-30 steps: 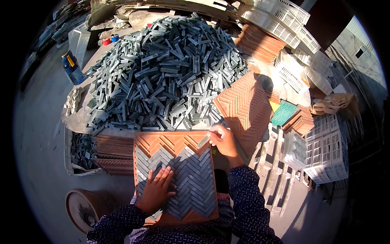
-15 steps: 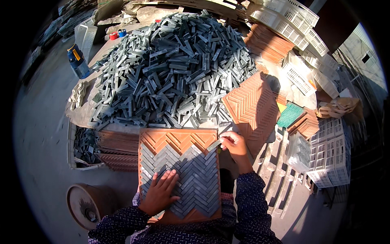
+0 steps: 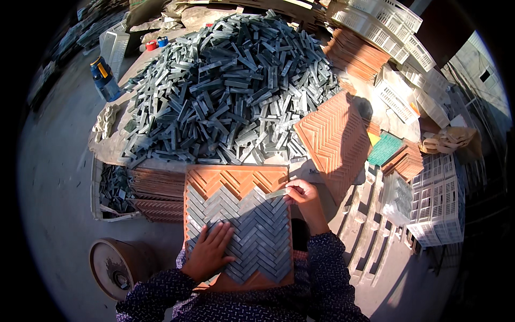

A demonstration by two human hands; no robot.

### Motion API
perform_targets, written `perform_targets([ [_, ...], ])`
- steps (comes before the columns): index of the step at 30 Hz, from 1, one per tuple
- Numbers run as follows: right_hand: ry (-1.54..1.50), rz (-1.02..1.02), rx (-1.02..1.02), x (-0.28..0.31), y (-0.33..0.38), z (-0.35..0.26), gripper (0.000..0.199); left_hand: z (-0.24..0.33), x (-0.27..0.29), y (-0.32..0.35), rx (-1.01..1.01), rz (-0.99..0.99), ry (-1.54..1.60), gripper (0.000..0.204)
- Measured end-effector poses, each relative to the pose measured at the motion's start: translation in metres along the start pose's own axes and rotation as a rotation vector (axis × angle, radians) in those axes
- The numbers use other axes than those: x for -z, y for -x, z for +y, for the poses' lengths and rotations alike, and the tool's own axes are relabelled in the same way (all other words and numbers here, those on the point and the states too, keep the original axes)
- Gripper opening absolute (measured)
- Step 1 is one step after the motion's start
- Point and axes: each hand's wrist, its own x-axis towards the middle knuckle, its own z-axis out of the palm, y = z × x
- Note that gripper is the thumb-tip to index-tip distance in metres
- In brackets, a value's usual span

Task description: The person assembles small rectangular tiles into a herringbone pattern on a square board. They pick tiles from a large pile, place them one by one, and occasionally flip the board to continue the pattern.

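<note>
An orange tray with herringbone slots (image 3: 236,173) lies in front of me, mostly filled with grey stone strips set in a zigzag. Bare slots show along its far edge, and a bare orange patch shows at its near edge. My left hand (image 3: 209,251) rests flat on the laid strips at the left, fingers spread. At the tray's upper right edge, my right hand (image 3: 302,193) pinches a small grey stone strip (image 3: 277,194) between thumb and fingers. That strip lies over the edge of the zigzag pattern; whether it sits in a slot I cannot tell.
A large heap of loose stone strips (image 3: 225,91) stands beyond the tray. An unfilled orange slotted tray (image 3: 335,137) leans at the right. Stacked orange trays (image 3: 158,188), white crates (image 3: 437,209), a brown drum (image 3: 115,268) and a blue bottle (image 3: 104,80) surround me.
My right hand has moved slightly down and left with the strip, which now lies flatter over the tray's right edge. My left hand stays flat on the strips.
</note>
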Motion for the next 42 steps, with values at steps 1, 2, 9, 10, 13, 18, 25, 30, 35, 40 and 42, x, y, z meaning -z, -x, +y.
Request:
perform_targets([
  [1,-0.012,-0.013,0.001,-0.003,-0.007,0.002,0.013,0.001,0.000,0.003,0.016,-0.007,0.001,0.080],
  [2,-0.022,-0.024,0.003,-0.005,-0.015,0.004,0.013,0.002,0.000,0.005,0.029,-0.011,0.002,0.081],
  [9,-0.050,-0.116,0.061,-0.030,-0.027,-0.003,0.013,-0.017,0.006,0.034,0.129,0.118,0.118,0.069],
  [10,-0.003,-0.099,0.060,-0.027,-0.020,-0.006,0.013,-0.024,0.015,0.037,0.183,0.188,0.170,0.065],
  [13,0.068,-0.146,0.043,-0.021,0.006,0.000,0.010,-0.048,0.020,0.072,0.346,0.342,0.252,0.055],
  [18,0.038,-0.201,-0.176,-0.016,0.094,0.007,0.011,-0.046,0.006,0.111,0.510,0.401,0.403,0.039],
  [25,0.013,-0.249,-0.393,-0.030,0.169,0.025,0.013,-0.034,0.003,0.102,0.469,0.515,0.472,0.032],
  [30,-0.039,-0.268,-0.409,-0.055,0.168,0.022,0.013,-0.002,0.014,0.087,0.451,0.517,0.738,0.024],
  [35,0.004,-0.506,-0.237,-0.093,0.153,0.015,0.016,0.041,0.011,0.076,0.360,0.176,1.119,0.023],
  [40,0.380,-0.501,0.147,-0.097,0.077,0.009,0.014,0.022,-0.003,0.088,0.482,0.273,1.240,0.021],
  [42,0.345,-0.168,0.317,-0.085,0.020,0.021,0.016,0.011,0.001,0.092,0.537,0.347,1.417,0.021],
])
